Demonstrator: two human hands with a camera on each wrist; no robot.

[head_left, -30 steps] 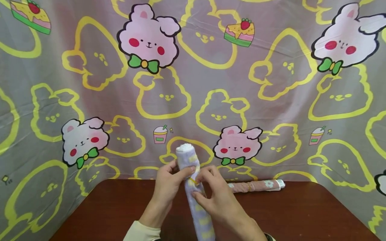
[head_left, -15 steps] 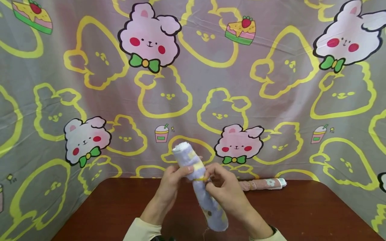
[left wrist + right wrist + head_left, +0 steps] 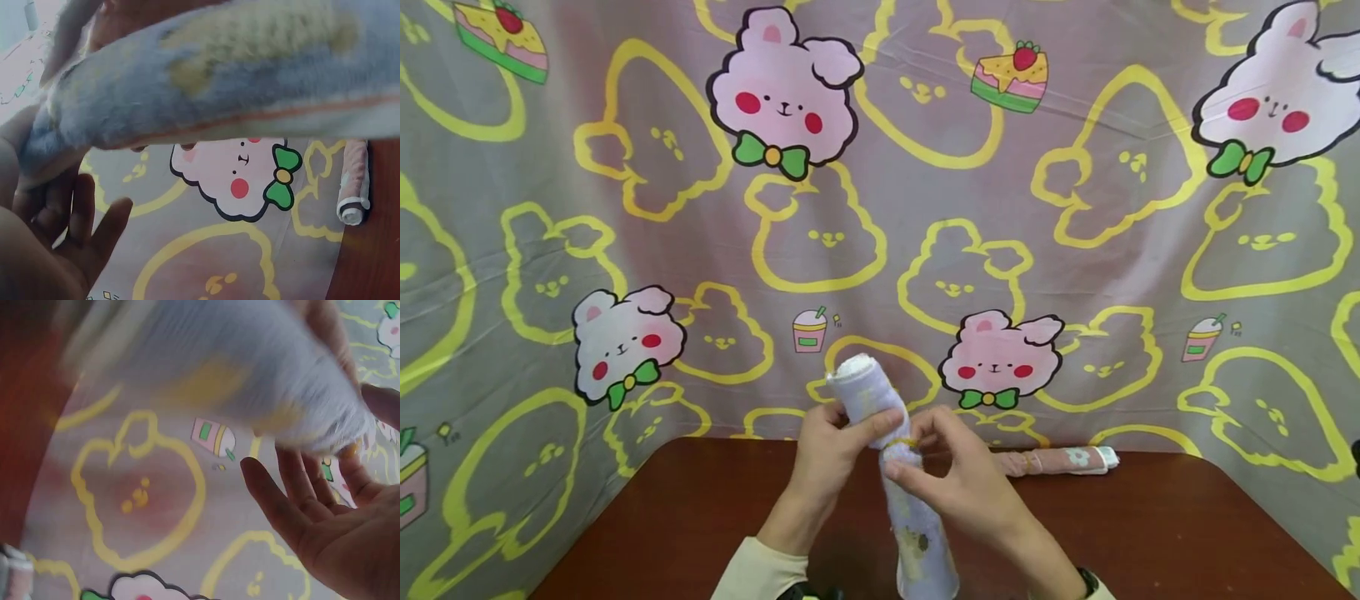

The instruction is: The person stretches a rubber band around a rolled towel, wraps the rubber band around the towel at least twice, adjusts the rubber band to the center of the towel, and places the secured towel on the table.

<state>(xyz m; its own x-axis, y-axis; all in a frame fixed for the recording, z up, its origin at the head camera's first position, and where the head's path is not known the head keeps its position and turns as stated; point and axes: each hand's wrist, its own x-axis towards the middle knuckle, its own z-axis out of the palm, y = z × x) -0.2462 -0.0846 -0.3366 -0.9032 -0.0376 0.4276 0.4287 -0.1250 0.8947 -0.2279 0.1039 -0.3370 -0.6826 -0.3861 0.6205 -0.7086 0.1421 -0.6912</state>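
Observation:
A lavender towel with pale yellow patches point(image 3: 861, 398) is rolled into a tube and held tilted above the table. Its white rolled end points up and to the left. A yellow rubber band point(image 3: 904, 443) circles the roll and cinches it. My left hand point(image 3: 826, 458) grips the roll just above the band, thumb across the front. At the band, my right hand point(image 3: 970, 479) has its thumb on the towel and its fingertips partly hidden behind it. The left wrist view shows the towel point(image 3: 250, 75) close up; in the right wrist view the towel point(image 3: 250, 369) is blurred.
A second rolled towel, pink with a pale blue flower point(image 3: 1067, 460), lies banded at the back right of the dark reddish-brown table point(image 3: 1150, 533). Behind the table hangs a grey curtain point(image 3: 880, 192) printed with rabbits and yellow outlines.
The towel's lower end swung right and up, then back down and slightly left. The band now sits around the roll under the right fingers. Both hands keep hold near it.

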